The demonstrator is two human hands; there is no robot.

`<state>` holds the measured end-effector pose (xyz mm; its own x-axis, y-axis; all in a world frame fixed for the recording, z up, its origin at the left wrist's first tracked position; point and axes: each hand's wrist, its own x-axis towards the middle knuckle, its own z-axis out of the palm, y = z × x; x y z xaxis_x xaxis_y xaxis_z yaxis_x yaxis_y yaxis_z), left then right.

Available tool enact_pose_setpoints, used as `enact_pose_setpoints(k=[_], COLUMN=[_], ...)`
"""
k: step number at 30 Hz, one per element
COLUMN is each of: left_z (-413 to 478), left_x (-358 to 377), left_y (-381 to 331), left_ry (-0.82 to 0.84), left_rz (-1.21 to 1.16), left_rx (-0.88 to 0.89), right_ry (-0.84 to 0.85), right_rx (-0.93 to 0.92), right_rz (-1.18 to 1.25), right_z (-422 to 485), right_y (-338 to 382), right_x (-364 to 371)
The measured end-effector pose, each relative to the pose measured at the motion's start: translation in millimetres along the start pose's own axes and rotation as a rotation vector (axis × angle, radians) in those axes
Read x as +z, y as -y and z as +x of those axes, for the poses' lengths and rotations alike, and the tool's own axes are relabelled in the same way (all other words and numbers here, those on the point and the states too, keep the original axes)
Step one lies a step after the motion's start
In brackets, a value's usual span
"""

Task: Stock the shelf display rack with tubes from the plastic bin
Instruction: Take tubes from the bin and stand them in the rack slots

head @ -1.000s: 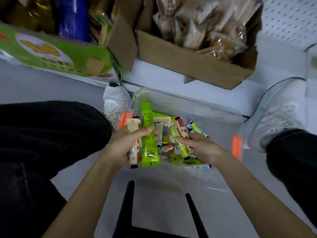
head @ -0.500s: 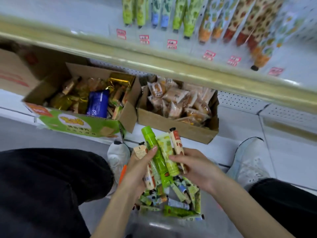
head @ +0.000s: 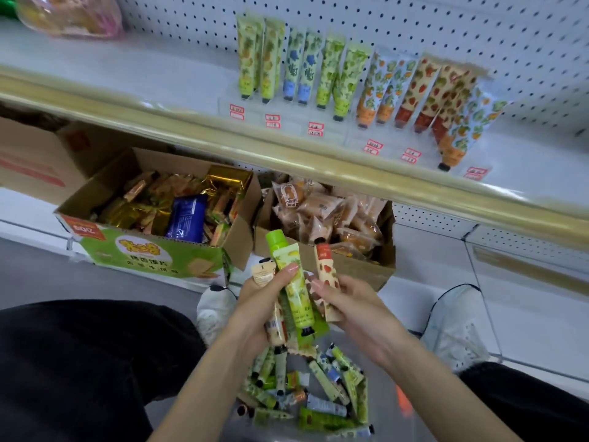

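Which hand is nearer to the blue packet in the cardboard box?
Left. The left hand, gripping tubes, is below and right of the blue packet; the right hand, holding a spotted tube, is farther right.

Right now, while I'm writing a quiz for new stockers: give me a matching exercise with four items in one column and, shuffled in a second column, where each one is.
Items
1. strawberry tube
2. yellow-green tube
3. blue packet
4. loose tubes

Places
A. in the plastic bin
B. in the left hand
C. in the right hand
D. in the green-printed box

Pairs: 1-C, 2-B, 3-D, 4-A
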<state>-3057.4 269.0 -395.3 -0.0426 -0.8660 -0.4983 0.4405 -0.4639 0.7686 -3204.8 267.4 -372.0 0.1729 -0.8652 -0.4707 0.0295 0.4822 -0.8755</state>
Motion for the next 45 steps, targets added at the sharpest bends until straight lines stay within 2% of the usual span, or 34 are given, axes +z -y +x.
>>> enact_pose_setpoints(k=[5, 8, 11, 14, 16, 21, 23, 27, 33, 38, 45], left_z=[-0.4, -6.0, -10.5, -11.1, -8.0, 12.9, 25.3, 49.2, 73.0, 84.1, 87.1], left_x=[13.6, 24.8, 37.9, 53.7, 65.3, 96.0, 108.4, 130.5, 144.6, 139.8, 133.6], left_y=[-51.0, -91.2, -124.5, -148.6, -161.3, -184.6, -192.0, -203.1, -206.7, -201.3, -195.0], left_ry=[0.021, 0.075, 0.127, 0.184, 0.204, 0.229, 0.234, 0.249, 0.292, 0.347, 0.423], left_rz=[0.068, 0.127, 0.144, 0.162, 0.185, 0.182, 0.177, 0.198, 0.187, 0.198, 0.266], left_rx=[0.128, 0.217, 0.286, 0.339, 0.364, 0.361, 0.344, 0.319, 0.355, 0.426, 0.426], right_ry=[0.024, 0.113, 0.143, -0.046, -0.179, -0.358, -0.395, -0.473, -0.639, -0.677, -0.737], right_rx=[-0.056, -0.128, -0.266, -0.448, -0.548, -0.699, -0.694, -0.559, -0.463, -0.395, -0.376], right_rz=[0.026, 0.080, -0.072, -0.310, -0.367, -0.552, -0.684, -0.931, -1.298, -1.368, -1.393], right_z=[-1.6, -10.8, -24.4, -35.7, -39.4, -44.2, -43.1, -22.2, 21.1, 47.2, 61.3], right_y=[47.5, 88.1, 131.2, 175.1, 204.1, 270.7, 293.9, 324.5, 331.2, 323.6, 325.6], right_x=[-1.0, -1.1, -4.0, -13.2, -24.0, -51.7, -58.6, -68.3, -79.4, -94.0, -106.6])
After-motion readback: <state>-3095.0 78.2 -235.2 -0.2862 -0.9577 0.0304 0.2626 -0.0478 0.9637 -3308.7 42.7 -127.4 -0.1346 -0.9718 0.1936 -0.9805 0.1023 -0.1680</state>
